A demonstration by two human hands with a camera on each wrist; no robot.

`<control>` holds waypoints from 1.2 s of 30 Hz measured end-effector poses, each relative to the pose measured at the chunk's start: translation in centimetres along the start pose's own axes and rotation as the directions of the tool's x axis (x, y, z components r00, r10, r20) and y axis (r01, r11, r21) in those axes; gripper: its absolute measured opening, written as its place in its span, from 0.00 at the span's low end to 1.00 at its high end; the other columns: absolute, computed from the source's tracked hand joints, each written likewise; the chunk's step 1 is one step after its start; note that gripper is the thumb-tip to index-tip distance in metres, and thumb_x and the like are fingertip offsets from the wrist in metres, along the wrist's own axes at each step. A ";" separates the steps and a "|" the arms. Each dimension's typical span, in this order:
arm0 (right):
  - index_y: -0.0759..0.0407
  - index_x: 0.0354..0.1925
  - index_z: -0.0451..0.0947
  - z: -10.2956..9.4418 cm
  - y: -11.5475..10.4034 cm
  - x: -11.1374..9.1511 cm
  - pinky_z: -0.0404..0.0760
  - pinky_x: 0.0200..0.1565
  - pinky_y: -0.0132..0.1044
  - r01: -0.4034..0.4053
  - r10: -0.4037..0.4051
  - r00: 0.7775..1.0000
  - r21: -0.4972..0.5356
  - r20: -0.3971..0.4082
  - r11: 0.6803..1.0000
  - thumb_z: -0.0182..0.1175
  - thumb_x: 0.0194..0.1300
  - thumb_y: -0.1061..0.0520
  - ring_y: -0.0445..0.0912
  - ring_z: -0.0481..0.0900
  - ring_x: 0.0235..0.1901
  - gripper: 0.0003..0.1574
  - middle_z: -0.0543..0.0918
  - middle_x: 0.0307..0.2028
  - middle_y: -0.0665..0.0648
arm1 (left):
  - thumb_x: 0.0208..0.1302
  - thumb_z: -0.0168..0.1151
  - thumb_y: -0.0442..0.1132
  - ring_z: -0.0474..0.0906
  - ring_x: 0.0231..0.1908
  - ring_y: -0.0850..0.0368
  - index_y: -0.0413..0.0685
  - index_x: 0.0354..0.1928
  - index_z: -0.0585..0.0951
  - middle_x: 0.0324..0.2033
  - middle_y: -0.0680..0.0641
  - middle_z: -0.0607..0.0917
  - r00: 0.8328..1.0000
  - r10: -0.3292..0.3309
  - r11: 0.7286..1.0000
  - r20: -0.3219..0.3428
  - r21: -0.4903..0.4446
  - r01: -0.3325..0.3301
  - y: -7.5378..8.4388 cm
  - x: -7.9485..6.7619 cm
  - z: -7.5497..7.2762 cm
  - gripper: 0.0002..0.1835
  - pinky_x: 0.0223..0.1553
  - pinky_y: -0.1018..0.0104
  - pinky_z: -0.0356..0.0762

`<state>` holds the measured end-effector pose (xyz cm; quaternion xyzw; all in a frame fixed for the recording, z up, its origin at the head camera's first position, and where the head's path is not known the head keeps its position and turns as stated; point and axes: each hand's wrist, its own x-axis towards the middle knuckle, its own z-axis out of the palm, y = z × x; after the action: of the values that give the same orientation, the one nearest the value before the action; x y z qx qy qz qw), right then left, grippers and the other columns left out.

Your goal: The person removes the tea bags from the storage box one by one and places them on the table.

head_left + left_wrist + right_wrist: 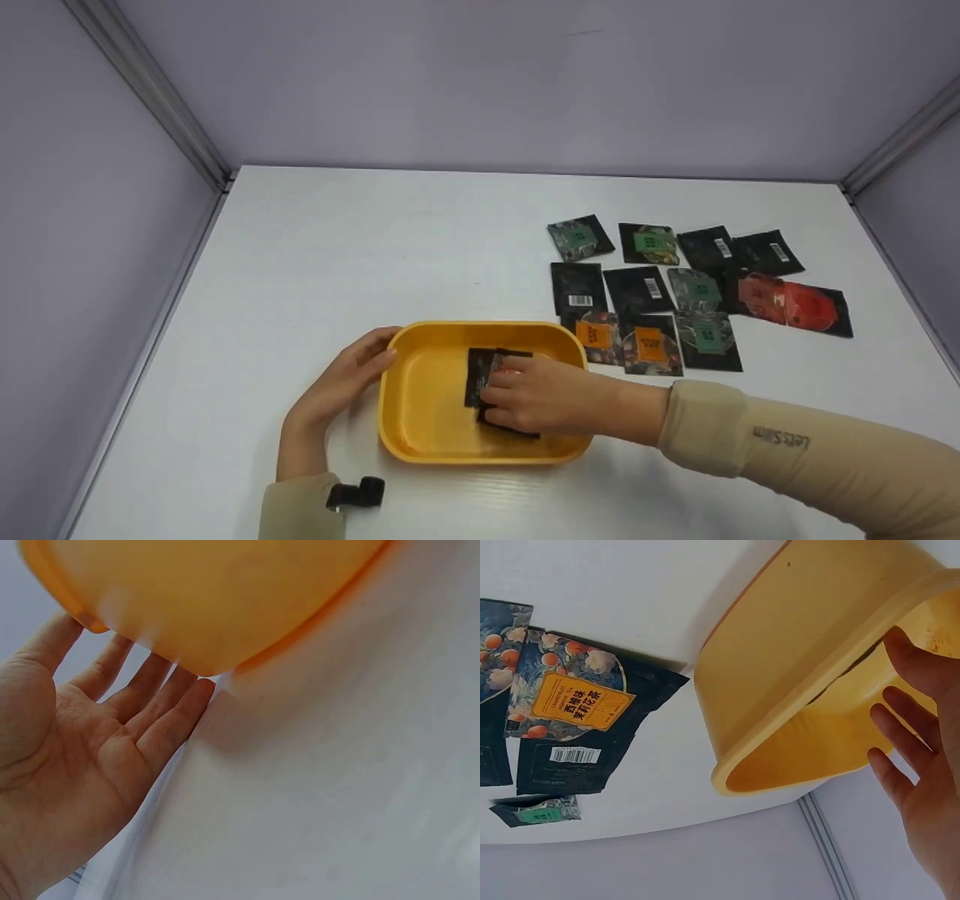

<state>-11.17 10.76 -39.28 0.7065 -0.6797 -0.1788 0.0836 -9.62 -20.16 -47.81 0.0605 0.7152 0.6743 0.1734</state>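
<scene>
A yellow plastic basin [427,375] sits at the table's near middle. My left hand [341,382] holds its left side, thumb at the rim and fingers against the outer wall; the left wrist view shows the fingers [154,679] there. Inside the basin lie black tea sachets [476,379], one with a reddish label. My right hand [536,394] is over them, fingertips down among them, covering part of the pile. In the right wrist view its thumb and fingers [907,724] are spread loosely apart at the basin's opening, no sachet visible between them.
Right of the basin lie several more tea sachets in rough rows: orange-labelled ones [649,345], green-labelled ones [709,341], black backs with barcodes [637,290], and red ones [810,306] at the far right. Panel walls [480,90] stand behind and beside the white table [315,247].
</scene>
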 end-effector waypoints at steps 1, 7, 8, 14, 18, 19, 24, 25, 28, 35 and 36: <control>0.47 0.53 0.79 0.1 0.0 0.3 0.74 0.56 0.36 0.006 -0.006 1.000 0.001 0.025 1.000 0.61 0.71 0.56 0.44 0.77 0.50 0.13 0.81 0.48 0.48 | 0.74 0.56 0.46 0.73 0.60 0.50 0.47 0.66 0.72 0.61 0.46 0.77 1.000 -0.001 1.000 0.000 0.002 0.001 0.0 0.0 0.0 0.23 0.65 0.50 0.68; 0.46 0.62 0.74 0.6 0.2 1.6 0.72 0.49 0.34 0.031 -0.024 0.991 -0.052 0.132 0.998 0.59 0.73 0.53 0.43 0.74 0.49 0.20 0.78 0.53 0.47 | 0.74 0.57 0.46 0.73 0.60 0.50 0.48 0.66 0.72 0.61 0.47 0.77 1.000 -0.007 1.000 -0.001 0.002 0.007 0.0 0.1 0.1 0.23 0.65 0.50 0.68; 0.46 0.62 0.73 0.6 0.2 1.7 0.72 0.48 0.35 0.031 -0.022 0.990 -0.064 0.143 0.997 0.59 0.73 0.52 0.43 0.73 0.49 0.21 0.78 0.53 0.46 | 0.74 0.57 0.46 0.73 0.60 0.50 0.48 0.66 0.72 0.61 0.46 0.77 1.000 -0.006 1.000 -0.001 0.000 0.006 0.0 0.1 0.1 0.22 0.65 0.50 0.68; 0.44 0.60 0.71 1.2 0.0 2.3 0.72 0.49 0.36 0.025 0.006 0.975 -0.134 0.220 0.991 0.62 0.70 0.50 0.43 0.73 0.50 0.22 0.76 0.55 0.45 | 0.74 0.57 0.47 0.73 0.61 0.50 0.49 0.66 0.72 0.61 0.47 0.77 1.000 -0.012 1.000 -0.005 0.005 0.012 0.0 0.2 0.2 0.23 0.65 0.51 0.68; 0.42 0.57 0.71 1.8 -0.1 2.4 0.71 0.47 0.36 0.028 0.015 0.971 -0.178 0.237 0.984 0.60 0.72 0.49 0.42 0.73 0.49 0.18 0.76 0.52 0.44 | 0.73 0.58 0.47 0.72 0.61 0.50 0.48 0.67 0.72 0.62 0.46 0.76 1.000 -0.019 1.000 -0.005 -0.012 0.019 -0.1 0.1 0.2 0.24 0.66 0.51 0.66; 0.42 0.57 0.71 1.9 -0.1 2.4 0.71 0.47 0.36 0.028 0.016 0.972 -0.182 0.235 0.983 0.60 0.72 0.49 0.42 0.73 0.48 0.17 0.76 0.52 0.44 | 0.73 0.58 0.47 0.71 0.62 0.50 0.48 0.67 0.71 0.62 0.46 0.76 1.000 -0.019 1.000 -0.005 -0.016 0.019 -0.1 0.1 0.2 0.24 0.66 0.51 0.66; 0.44 0.56 0.70 2.1 -0.1 2.4 0.72 0.50 0.36 0.016 0.019 0.976 -0.161 0.215 0.987 0.61 0.71 0.49 0.43 0.73 0.49 0.18 0.77 0.52 0.45 | 0.73 0.58 0.48 0.71 0.62 0.51 0.49 0.67 0.72 0.62 0.47 0.76 1.000 -0.020 1.000 -0.007 -0.005 0.020 -0.1 0.1 0.1 0.24 0.66 0.51 0.66; 0.45 0.56 0.70 2.1 -0.1 2.4 0.72 0.51 0.37 0.017 0.017 0.977 -0.156 0.213 0.988 0.60 0.72 0.49 0.43 0.73 0.50 0.18 0.77 0.52 0.45 | 0.73 0.57 0.48 0.71 0.62 0.51 0.49 0.67 0.71 0.62 0.48 0.76 1.000 -0.019 1.000 -0.005 -0.001 0.019 -0.1 0.1 0.0 0.24 0.66 0.51 0.66; 0.45 0.55 0.71 2.0 -0.1 2.5 0.72 0.51 0.36 0.015 0.015 0.981 -0.148 0.194 0.989 0.54 0.75 0.47 0.43 0.73 0.49 0.13 0.77 0.51 0.45 | 0.74 0.57 0.47 0.71 0.62 0.51 0.49 0.67 0.71 0.62 0.47 0.76 1.000 -0.015 1.000 -0.002 0.004 0.015 0.0 0.1 0.0 0.24 0.67 0.51 0.66; 0.46 0.51 0.75 1.3 0.1 2.3 0.72 0.53 0.38 0.013 0.015 0.983 -0.149 0.185 0.989 0.56 0.74 0.47 0.44 0.74 0.47 0.11 0.80 0.47 0.46 | 0.74 0.57 0.48 0.72 0.61 0.51 0.49 0.67 0.72 0.62 0.47 0.76 1.000 -0.015 1.000 -0.002 0.002 0.015 0.1 0.0 -0.1 0.24 0.67 0.51 0.65; 0.46 0.50 0.76 1.1 0.2 2.2 0.72 0.53 0.38 0.014 0.013 0.983 -0.148 0.183 0.989 0.58 0.73 0.48 0.44 0.74 0.47 0.10 0.80 0.47 0.46 | 0.73 0.57 0.48 0.72 0.61 0.51 0.49 0.66 0.72 0.62 0.48 0.77 1.000 -0.016 1.000 -0.002 0.004 0.016 0.1 0.0 0.0 0.24 0.67 0.52 0.65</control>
<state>-11.72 8.74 -40.57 0.6789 -0.6691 -0.2934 0.0732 -9.67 -20.19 -47.69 0.0542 0.7171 0.6717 0.1779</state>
